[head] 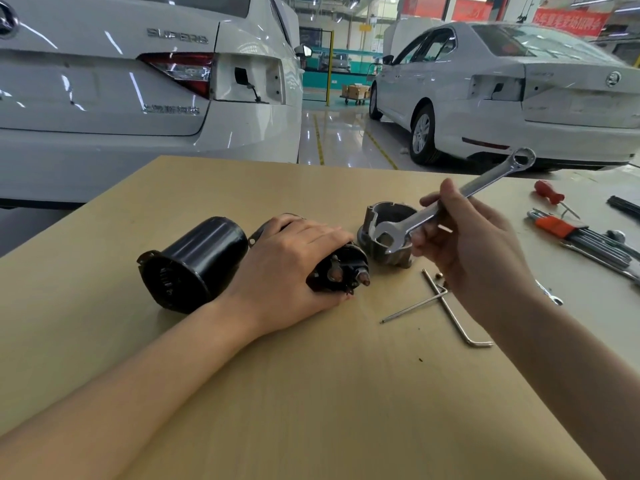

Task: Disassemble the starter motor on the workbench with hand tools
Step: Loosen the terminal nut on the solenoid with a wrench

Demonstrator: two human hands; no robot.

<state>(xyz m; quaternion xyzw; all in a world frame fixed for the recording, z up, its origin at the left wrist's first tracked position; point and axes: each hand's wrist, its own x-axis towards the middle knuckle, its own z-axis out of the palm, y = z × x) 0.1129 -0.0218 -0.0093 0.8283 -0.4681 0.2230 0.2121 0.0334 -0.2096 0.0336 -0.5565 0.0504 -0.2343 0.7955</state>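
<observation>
At frame centre the solenoid (341, 268) is gripped by the left hand (294, 261) on the desk (311, 393), the wrench (446, 206) by the right hand (474, 244); its terminal nuts probably must be fitted next.

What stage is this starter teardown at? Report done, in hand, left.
Done: the grey end housing stands apart from the black motor body, with two hex keys lying loose. In hand: left hand grips the solenoid; right hand holds the combination wrench above it. Left: the solenoid's terminal studs, untouched.
</observation>
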